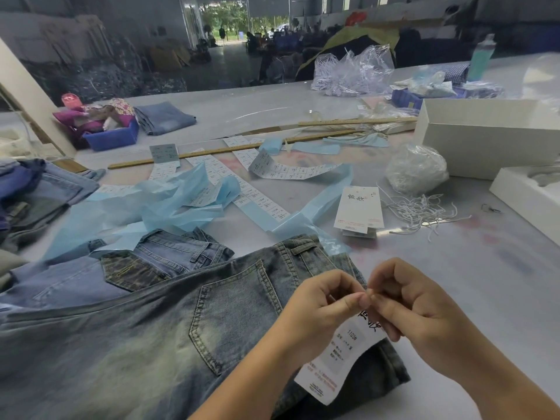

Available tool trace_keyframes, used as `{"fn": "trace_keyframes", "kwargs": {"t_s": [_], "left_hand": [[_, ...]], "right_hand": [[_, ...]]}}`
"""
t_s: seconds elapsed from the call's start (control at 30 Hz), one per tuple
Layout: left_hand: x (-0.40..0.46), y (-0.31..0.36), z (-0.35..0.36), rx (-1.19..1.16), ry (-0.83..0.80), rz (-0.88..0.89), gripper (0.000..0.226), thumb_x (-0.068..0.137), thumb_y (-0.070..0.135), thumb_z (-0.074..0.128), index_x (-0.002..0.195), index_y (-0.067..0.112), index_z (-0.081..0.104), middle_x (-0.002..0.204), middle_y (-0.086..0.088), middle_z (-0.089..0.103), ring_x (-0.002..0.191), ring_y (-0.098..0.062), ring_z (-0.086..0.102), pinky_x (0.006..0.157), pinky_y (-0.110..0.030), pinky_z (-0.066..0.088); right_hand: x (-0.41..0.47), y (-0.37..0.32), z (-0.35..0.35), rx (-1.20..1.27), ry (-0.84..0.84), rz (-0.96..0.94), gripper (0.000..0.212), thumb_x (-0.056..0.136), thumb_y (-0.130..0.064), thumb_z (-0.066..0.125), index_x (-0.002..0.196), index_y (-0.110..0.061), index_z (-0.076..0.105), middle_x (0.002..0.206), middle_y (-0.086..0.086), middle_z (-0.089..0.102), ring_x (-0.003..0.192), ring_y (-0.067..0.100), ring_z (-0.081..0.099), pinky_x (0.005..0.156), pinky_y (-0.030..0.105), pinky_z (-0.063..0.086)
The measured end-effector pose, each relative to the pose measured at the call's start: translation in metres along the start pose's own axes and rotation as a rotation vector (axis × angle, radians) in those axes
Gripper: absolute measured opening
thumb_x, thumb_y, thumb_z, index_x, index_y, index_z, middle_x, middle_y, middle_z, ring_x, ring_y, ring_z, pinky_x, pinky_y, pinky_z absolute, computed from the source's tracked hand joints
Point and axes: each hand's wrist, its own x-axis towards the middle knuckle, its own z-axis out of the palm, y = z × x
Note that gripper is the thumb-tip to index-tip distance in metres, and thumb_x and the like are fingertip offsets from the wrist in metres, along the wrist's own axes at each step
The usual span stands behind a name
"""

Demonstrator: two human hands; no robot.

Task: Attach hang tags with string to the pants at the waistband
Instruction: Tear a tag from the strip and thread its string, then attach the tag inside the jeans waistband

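White hang tag [336, 356] dangling over washed jeans [157, 334] spread flat on table [485, 283], near waistband edge. Left hand [321, 304] and right hand [415, 307] meeting fingertip to fingertip above tag, fingers curled, pinching something fine at tag's top, probably string; string itself too thin to see. Best done by keeping loop taut, threading slowly, checking belt loop [303, 247] caught. Further off: spare tags [359, 212], loose strings [424, 212], blue paper [181, 195].

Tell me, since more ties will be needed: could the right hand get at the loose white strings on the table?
Probably yes: the strings lie uncovered beyond the right hand, bare table between. But that hand is pinching at the hang tag now.
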Motion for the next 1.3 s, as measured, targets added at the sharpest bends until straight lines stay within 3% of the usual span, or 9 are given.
{"fn": "trace_keyframes", "kwargs": {"t_s": [0.1,0.2,0.27,0.4,0.5,0.7,0.83,0.97,1.3], "left_hand": [[-0.001,0.003,-0.001,-0.017,0.023,0.000,0.011,0.086,0.020,0.073,0.086,0.013,0.064,0.080,-0.030,0.059,0.078,-0.031,0.051,0.072,-0.052,0.044],[0.000,0.003,-0.005,0.115,0.088,0.015,0.016,0.085,0.022,0.076,0.090,0.025,0.060,0.073,0.016,0.057,0.066,-0.004,0.048,0.064,-0.017,0.040],[-0.001,0.003,-0.010,0.340,0.132,0.029,0.019,0.085,0.039,0.075,0.088,0.037,0.056,0.077,0.026,0.056,0.068,0.003,0.048,0.063,-0.010,0.037],[-0.011,-0.002,-0.045,0.715,0.143,0.027,0.021,0.082,0.064,0.054,0.091,0.046,0.049,0.093,0.027,0.053,0.091,0.009,0.048,0.073,-0.009,0.038],[-0.019,-0.006,-0.098,0.763,0.294,-0.099,0.017,0.082,0.057,0.060,0.088,0.044,0.051,0.093,0.025,0.057,0.090,0.010,0.053,0.072,-0.008,0.039],[-0.041,-0.012,-0.203,1.168,0.573,-0.473,0.028,0.095,0.039,0.053,0.119,0.024,0.057,0.122,0.003,0.057,0.116,-0.021,0.049,0.098,-0.038,0.042],[-0.056,-0.009,-0.248,1.395,0.440,-0.661,0.055,0.092,0.055,0.050,0.138,0.023,0.045,0.142,0.000,0.046,0.130,-0.025,0.040,0.106,-0.039,0.033],[-0.051,0.000,-0.267,1.396,0.235,-0.777,0.081,0.073,0.071,0.064,0.136,0.025,0.045,0.141,-0.002,0.046,0.130,-0.029,0.038,0.109,-0.046,0.030],[-0.036,0.008,-0.283,1.447,0.149,-0.835,0.074,0.073,0.060,0.068,0.130,0.019,0.047,0.130,-0.009,0.049,0.120,-0.031,0.045,0.095,-0.042,0.043]], "right_hand": [[0.002,-0.005,0.003,0.007,-0.009,0.010,0.018,0.091,-0.006,0.057,0.085,-0.024,0.057,0.066,0.009,0.059,0.049,0.018,0.048,0.049,0.027,0.043],[0.006,-0.006,0.005,-0.003,0.007,0.082,0.021,0.092,-0.008,0.056,0.080,-0.026,0.058,0.066,0.012,0.061,0.050,0.020,0.050,0.048,0.028,0.044],[0.011,-0.005,0.004,-0.124,0.022,0.168,0.032,0.093,0.000,0.057,0.079,-0.028,0.060,0.064,0.009,0.062,0.052,0.017,0.054,0.049,0.027,0.045],[0.028,-0.012,-0.009,-0.696,0.244,0.258,0.032,0.079,-0.002,0.067,0.063,-0.029,0.062,0.057,-0.005,0.062,0.052,0.005,0.053,0.052,0.023,0.039],[0.047,-0.025,-0.004,-0.847,0.355,0.184,0.029,0.077,-0.001,0.068,0.066,-0.028,0.065,0.076,-0.010,0.059,0.066,0.003,0.050,0.060,0.026,0.036],[0.099,-0.027,0.074,-0.830,0.015,0.103,0.016,0.084,-0.015,0.062,0.070,-0.020,0.067,0.068,-0.008,0.063,0.064,0.002,0.055,0.060,0.019,0.044],[0.145,-0.018,0.144,-0.845,-0.298,0.224,0.014,0.088,-0.032,0.054,0.079,-0.023,0.060,0.083,-0.007,0.064,0.078,0.010,0.058,0.068,0.028,0.044],[0.185,-0.012,0.206,-0.842,-0.340,0.234,0.024,0.085,-0.036,0.056,0.103,-0.021,0.060,0.105,-0.001,0.061,0.097,0.017,0.057,0.083,0.032,0.048],[0.215,0.017,0.255,-1.038,-0.370,0.340,0.073,0.066,-0.068,0.060,0.125,-0.030,0.039,0.126,-0.001,0.051,0.118,0.026,0.046,0.098,0.043,0.040]]}}
